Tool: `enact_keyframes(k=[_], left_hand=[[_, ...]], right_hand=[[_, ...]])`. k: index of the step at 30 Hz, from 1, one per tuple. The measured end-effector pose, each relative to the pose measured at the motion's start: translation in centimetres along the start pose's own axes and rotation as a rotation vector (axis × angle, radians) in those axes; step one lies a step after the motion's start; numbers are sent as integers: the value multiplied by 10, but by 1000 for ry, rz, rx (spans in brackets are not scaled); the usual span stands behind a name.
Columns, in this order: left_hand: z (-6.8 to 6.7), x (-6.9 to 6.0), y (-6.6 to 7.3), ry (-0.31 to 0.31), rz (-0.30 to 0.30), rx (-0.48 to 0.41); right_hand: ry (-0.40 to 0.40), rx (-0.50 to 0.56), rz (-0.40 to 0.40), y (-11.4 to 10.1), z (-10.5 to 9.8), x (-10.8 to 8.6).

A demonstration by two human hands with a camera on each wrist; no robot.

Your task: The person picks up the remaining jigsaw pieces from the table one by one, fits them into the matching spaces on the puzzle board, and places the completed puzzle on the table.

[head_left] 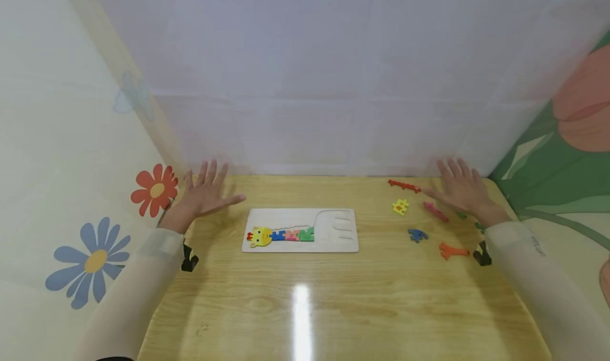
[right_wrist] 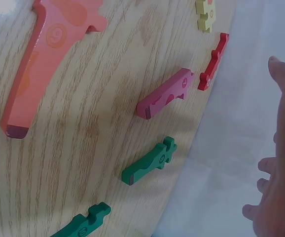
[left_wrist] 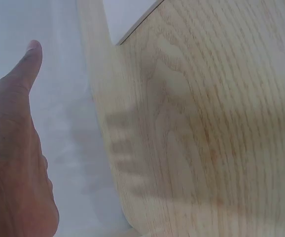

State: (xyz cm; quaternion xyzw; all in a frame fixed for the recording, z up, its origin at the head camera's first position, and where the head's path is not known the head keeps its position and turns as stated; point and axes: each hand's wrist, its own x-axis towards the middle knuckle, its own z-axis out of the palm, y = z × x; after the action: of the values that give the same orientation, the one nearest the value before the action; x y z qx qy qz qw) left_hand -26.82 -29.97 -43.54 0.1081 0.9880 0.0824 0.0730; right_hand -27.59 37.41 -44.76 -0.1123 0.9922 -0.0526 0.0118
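Observation:
My left hand (head_left: 204,194) is held with fingers spread above the table's back left, holding nothing. On the other side my right hand (head_left: 461,190) is likewise spread, above loose puzzle pieces. Between them lies a white puzzle board (head_left: 286,216) with a yellow giraffe head (head_left: 261,236) and blue, pink and green neck pieces (head_left: 292,235) set in it; the leg end shows bare outlines. Near the right hand lie an orange piece (right_wrist: 49,54), a pink piece (right_wrist: 166,94), a red strip (right_wrist: 214,64), a yellow piece (head_left: 401,207), a blue piece (head_left: 417,235) and green pieces (right_wrist: 150,162).
The wooden table (head_left: 238,303) has a pale sheet (head_left: 305,86) hanging behind its back edge. Flower-patterned cloth (head_left: 47,165) stands at the left and more (head_left: 538,176) at the right. A bright glare streak lies on the front of the table.

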Motion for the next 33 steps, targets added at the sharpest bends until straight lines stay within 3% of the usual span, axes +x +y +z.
enact_keyframes(k=[6,12,20,27,33], left_hand=[[10,0,1,37,25,2],[17,0,3,29,37,51],[24,0,2,46,65,10],[34,-5,11,1,95,10],[39,-8,13,-2,137,-10]], right_hand=[[-7,-4,-20,-5,-2,1],[13,-23,-39,-7,-2,4],[-7,-23,-49,-9,1,8],[-3,-14,-64,-11,6,10],[-7,18,-68,-13,11,11]])
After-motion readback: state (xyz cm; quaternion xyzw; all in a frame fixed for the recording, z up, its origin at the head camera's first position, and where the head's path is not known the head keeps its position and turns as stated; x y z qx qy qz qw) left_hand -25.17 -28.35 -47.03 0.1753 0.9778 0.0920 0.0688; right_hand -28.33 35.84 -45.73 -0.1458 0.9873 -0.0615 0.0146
